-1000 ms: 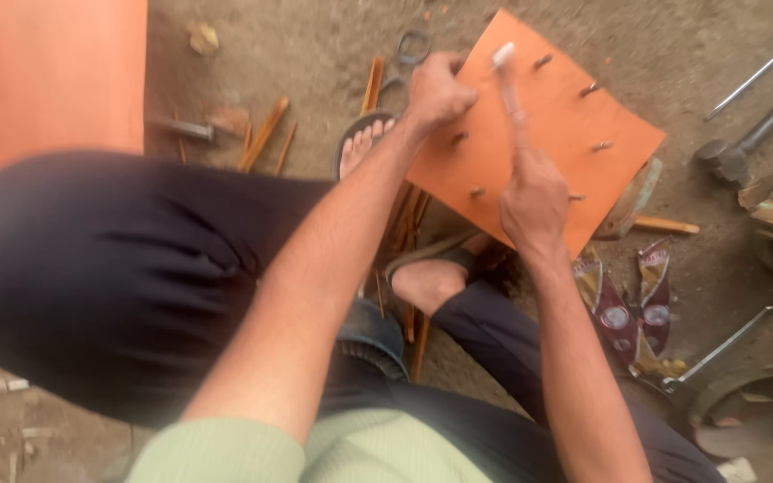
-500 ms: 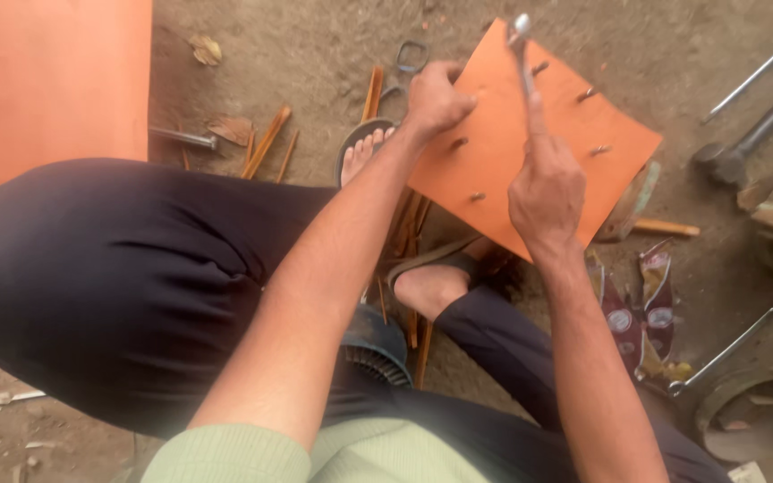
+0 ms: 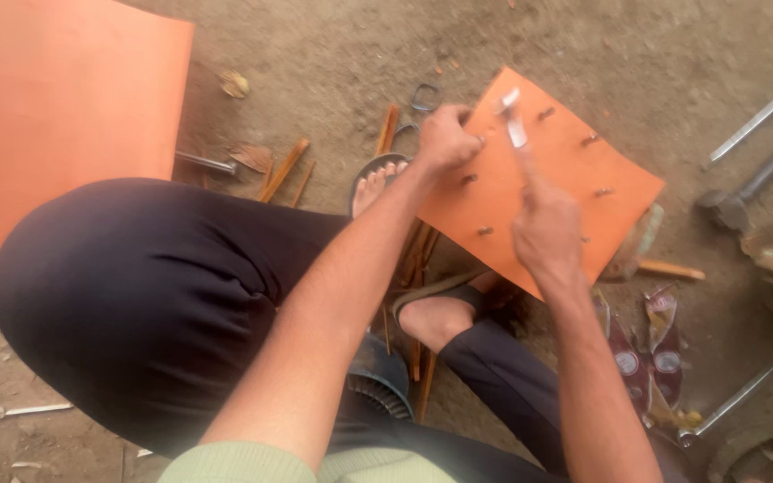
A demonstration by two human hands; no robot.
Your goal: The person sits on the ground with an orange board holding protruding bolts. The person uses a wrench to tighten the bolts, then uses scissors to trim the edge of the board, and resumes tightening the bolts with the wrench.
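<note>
I find my right hand (image 3: pixel 547 228) closed around the handle of a small hammer (image 3: pixel 513 125), whose blurred metal head sits above the upper left part of the orange panel (image 3: pixel 565 192). The tool's long axis runs up and slightly left from my fist, so the head lies ahead of the knuckles and just right of my left hand (image 3: pixel 447 139). My left hand is pinched narrow at the panel's upper left edge, fingertips together on what I judge to be a small nail (image 3: pixel 480 141); the nail itself is too small to confirm. The hammer head is near those fingertips but apart from them, to their right. The panel lies tilted on the dirt ground (image 3: pixel 333 63), propped over my sandalled feet, with several nails already standing across its face, one at (image 3: pixel 590 139). The left hand is the nearer one to the pinched point; the right holds the tool over it. A larger orange sheet (image 3: pixel 55 116) lies at the left, and thin wooden strips (image 3: pixel 284 170) lie between it and the panel.
</note>
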